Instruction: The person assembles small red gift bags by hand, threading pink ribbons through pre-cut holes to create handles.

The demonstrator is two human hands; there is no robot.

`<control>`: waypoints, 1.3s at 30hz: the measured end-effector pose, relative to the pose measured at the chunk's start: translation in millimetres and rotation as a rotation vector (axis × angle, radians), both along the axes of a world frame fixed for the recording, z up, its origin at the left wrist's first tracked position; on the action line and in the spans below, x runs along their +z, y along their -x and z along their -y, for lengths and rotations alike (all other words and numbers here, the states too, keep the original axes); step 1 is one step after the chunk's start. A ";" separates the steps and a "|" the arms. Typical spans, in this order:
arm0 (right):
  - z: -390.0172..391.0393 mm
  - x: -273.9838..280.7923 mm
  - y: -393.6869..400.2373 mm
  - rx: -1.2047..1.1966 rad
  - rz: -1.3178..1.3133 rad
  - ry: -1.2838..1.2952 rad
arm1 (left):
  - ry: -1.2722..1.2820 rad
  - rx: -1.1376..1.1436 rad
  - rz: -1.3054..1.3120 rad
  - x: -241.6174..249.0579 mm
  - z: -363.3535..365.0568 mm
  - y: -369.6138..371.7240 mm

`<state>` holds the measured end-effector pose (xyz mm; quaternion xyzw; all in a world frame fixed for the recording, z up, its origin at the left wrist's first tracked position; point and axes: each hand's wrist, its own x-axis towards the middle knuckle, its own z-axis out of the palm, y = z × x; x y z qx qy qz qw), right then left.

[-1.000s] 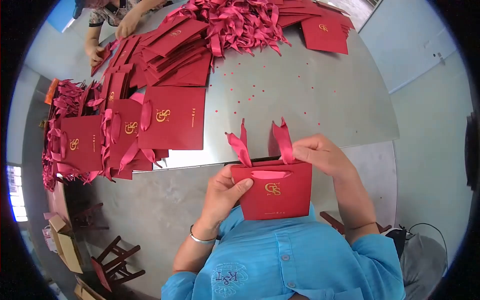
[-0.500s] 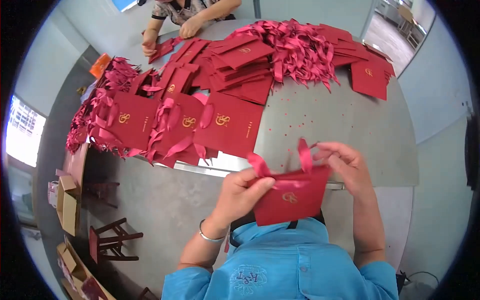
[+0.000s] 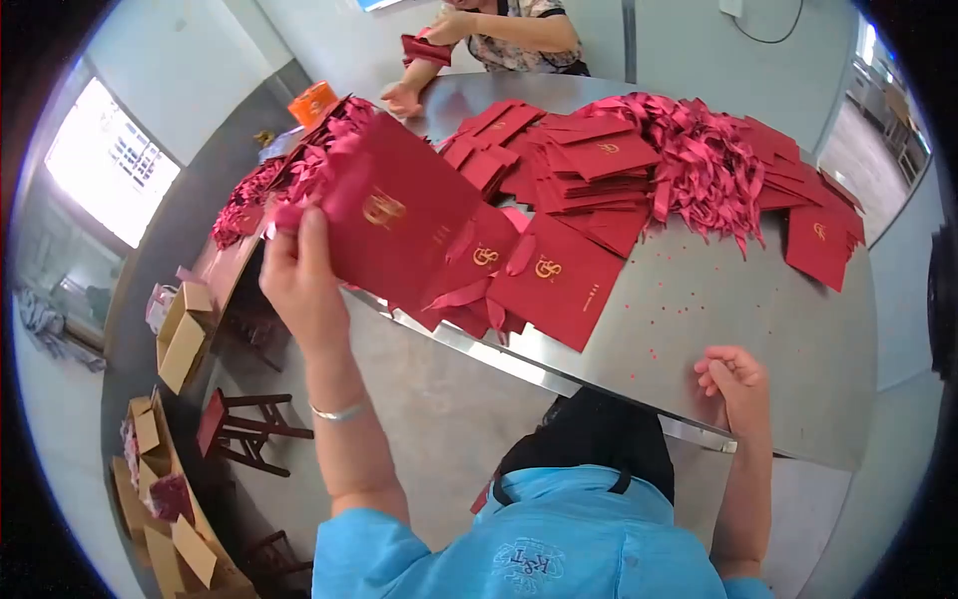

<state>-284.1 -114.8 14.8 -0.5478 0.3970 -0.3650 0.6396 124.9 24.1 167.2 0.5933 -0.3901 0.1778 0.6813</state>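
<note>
My left hand (image 3: 304, 275) is raised over the left side of the table, closed on the ribbon-handle end of a dark red paper gift bag (image 3: 399, 230). The bag is tilted, its gold logo facing me, and it hides part of the bags behind it. To its right lie more red gift bags (image 3: 559, 285) with pink ribbon handles, logos up. My right hand (image 3: 736, 384) rests near the table's front edge, its fingers loosely curled and apart, with nothing visible in them.
On the metal table (image 3: 718, 329) are stacks of red bags (image 3: 599, 165), a heap of pink ribbons (image 3: 704, 165) and small red scraps. Across it, another person's hand (image 3: 454, 27) holds a red item. Left are a wooden stool (image 3: 244, 429) and cardboard boxes (image 3: 185, 344).
My left hand has carried the gift bag up and left from in front of my body. My right hand has left its ribbon handle. The view has shifted, and the other person's arm is raised.
</note>
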 end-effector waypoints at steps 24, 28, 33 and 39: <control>0.7 -5.4 -0.3 -0.005 0.074 0.018 | -0.296 0.631 0.623 -44.1 19.4 -133.4; -0.2 -3.5 -1.6 -0.040 -0.004 -0.002 | -0.272 0.660 0.356 -54.5 4.6 -141.6; -1.0 3.5 0.3 0.029 0.010 -0.002 | -0.301 0.074 0.312 -52.6 22.6 -1.6; 1.5 0.5 -1.3 0.039 -0.047 -0.026 | -0.542 -0.809 0.352 -95.3 89.9 148.7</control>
